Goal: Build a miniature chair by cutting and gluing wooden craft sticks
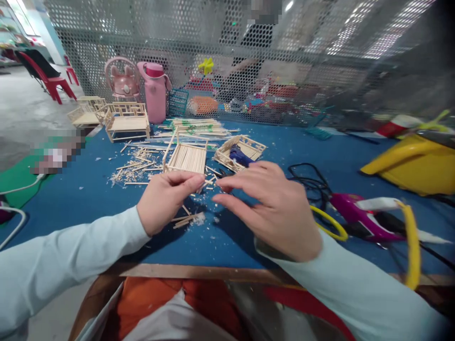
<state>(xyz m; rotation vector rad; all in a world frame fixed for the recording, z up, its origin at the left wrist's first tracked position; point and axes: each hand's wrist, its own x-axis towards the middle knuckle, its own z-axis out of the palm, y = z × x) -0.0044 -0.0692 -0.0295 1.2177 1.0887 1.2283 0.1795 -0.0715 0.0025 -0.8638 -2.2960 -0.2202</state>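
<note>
My left hand (167, 196) is closed, thumb against forefinger, at the near edge of a small chair made of thin wooden sticks (188, 157). Its slatted seat faces me, and the fingers hide its lower parts. Just right of it, my right hand (280, 210) is held with thumb and fingers apart, nothing visible between them. Beyond that hand, blue-handled pliers (240, 155) rest against a second stick model (256, 148). Below my hands lie a few short sticks (186, 220) and bits of clear glue.
Cut sticks (142, 161) and bundled sticks (199, 125) litter the blue tabletop (220, 246). Finished stick models (128, 124) and a pink bottle (155, 94) stand back left. Rightward are a purple glue gun (366, 215), its cable and a yellow dustpan (415, 166). Perforated metal (199, 47) borders the back.
</note>
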